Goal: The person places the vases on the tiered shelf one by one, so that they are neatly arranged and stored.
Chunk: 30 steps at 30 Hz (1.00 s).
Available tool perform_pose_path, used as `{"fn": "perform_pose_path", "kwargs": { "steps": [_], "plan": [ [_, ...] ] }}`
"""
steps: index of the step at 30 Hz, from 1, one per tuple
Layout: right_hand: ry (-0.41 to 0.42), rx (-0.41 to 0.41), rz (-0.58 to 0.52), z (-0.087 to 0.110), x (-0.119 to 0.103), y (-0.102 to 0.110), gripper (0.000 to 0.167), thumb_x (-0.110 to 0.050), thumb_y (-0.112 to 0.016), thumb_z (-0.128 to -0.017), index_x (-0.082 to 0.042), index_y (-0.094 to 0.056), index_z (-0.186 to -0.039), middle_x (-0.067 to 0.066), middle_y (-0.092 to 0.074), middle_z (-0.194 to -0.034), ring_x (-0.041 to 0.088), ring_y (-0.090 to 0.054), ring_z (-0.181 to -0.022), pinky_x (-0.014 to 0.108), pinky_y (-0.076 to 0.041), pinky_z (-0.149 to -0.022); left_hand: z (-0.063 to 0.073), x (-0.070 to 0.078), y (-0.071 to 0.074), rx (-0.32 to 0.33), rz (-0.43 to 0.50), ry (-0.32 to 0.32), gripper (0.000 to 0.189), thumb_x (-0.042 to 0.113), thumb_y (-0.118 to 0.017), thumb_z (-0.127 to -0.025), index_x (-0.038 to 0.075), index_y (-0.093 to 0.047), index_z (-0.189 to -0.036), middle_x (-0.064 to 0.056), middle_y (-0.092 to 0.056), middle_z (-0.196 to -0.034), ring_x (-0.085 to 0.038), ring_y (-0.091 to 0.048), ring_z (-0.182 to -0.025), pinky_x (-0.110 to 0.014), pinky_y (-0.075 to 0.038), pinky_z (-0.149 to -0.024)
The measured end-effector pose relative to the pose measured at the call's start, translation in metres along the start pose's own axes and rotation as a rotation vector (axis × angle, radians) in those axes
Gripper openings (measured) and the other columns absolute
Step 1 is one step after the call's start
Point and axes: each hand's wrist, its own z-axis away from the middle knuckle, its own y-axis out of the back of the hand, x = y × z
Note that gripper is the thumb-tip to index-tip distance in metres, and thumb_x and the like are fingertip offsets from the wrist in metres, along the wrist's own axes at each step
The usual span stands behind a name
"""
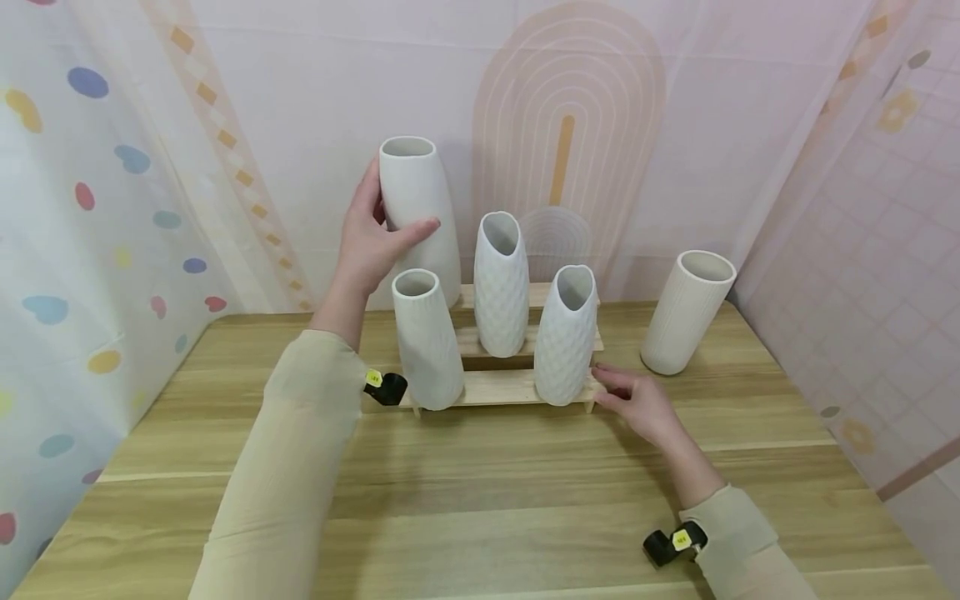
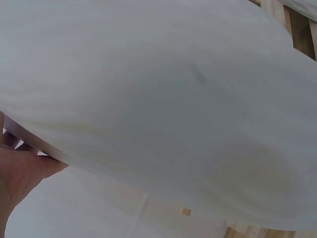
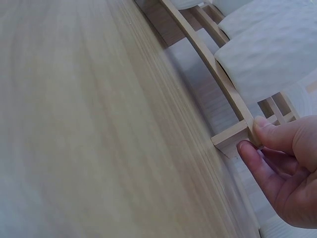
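In the head view my left hand (image 1: pixel 371 242) grips a tall smooth white vase (image 1: pixel 423 192), thumb across its front and fingers behind its left side. That vase stands at the back left of a tiered wooden stand (image 1: pixel 498 387); its base is partly hidden. My right hand (image 1: pixel 637 404) pinches the front right end of the stand between thumb and fingers, as the right wrist view shows at the stand's corner (image 3: pixel 233 136). On the stand are a ribbed vase (image 1: pixel 429 350) at front left, a textured vase (image 1: pixel 501 292) in the middle and another textured vase (image 1: pixel 566 342) at front right.
A ribbed cylindrical vase (image 1: pixel 682 321) stands on the wooden table (image 1: pixel 480 517) to the right of the stand. A patterned curtain (image 1: pixel 315 100) hangs close behind the stand, with further curtains on both sides.
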Motion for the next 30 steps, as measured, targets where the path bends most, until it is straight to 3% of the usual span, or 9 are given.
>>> {"fn": "perform_pose_path", "kwargs": {
  "steps": [7,15,22,30],
  "plan": [
    [-0.005,-0.001,-0.008,0.001,0.0,0.0,0.039,0.0,-0.07,-0.09,0.008,-0.061,-0.127,0.024,-0.056,-0.134,0.039,-0.057,-0.12,0.044,-0.051,-0.091,0.008,0.005,0.001,-0.065,-0.109,0.089,0.102,0.006,-0.083,-0.077,0.023,-0.024,-0.158,0.0,-0.038,-0.151,-0.024,-0.043,-0.131,-0.04,-0.036,-0.109],
    [-0.001,-0.001,-0.007,0.002,0.0,0.0,0.039,-0.002,-0.071,-0.09,0.008,-0.062,-0.127,0.024,-0.057,-0.133,0.039,-0.058,-0.119,0.042,-0.052,-0.091,0.02,0.016,0.002,-0.103,-0.114,0.093,0.104,0.002,-0.082,-0.077,0.021,-0.021,-0.159,0.001,-0.037,-0.153,-0.03,-0.047,-0.126,-0.045,-0.039,-0.106],
    [0.004,-0.003,-0.004,0.002,0.0,0.0,0.039,-0.004,-0.071,-0.091,0.008,-0.061,-0.127,0.024,-0.057,-0.133,0.039,-0.057,-0.12,0.046,-0.051,-0.092,0.027,-0.002,0.005,-0.151,-0.089,0.18,0.104,0.005,-0.084,-0.076,0.028,-0.024,-0.157,-0.001,-0.04,-0.15,-0.033,-0.045,-0.126,-0.049,-0.041,-0.102],
    [0.006,-0.003,-0.008,0.004,-0.001,0.001,0.039,-0.003,-0.071,-0.091,0.008,-0.061,-0.127,0.024,-0.057,-0.133,0.039,-0.057,-0.12,0.047,-0.051,-0.092,0.019,-0.033,0.001,-0.073,-0.102,0.184,0.104,0.014,-0.091,-0.07,0.043,-0.033,-0.151,0.009,-0.045,-0.146,-0.025,-0.049,-0.12,-0.048,-0.045,-0.098]
  ]
}}
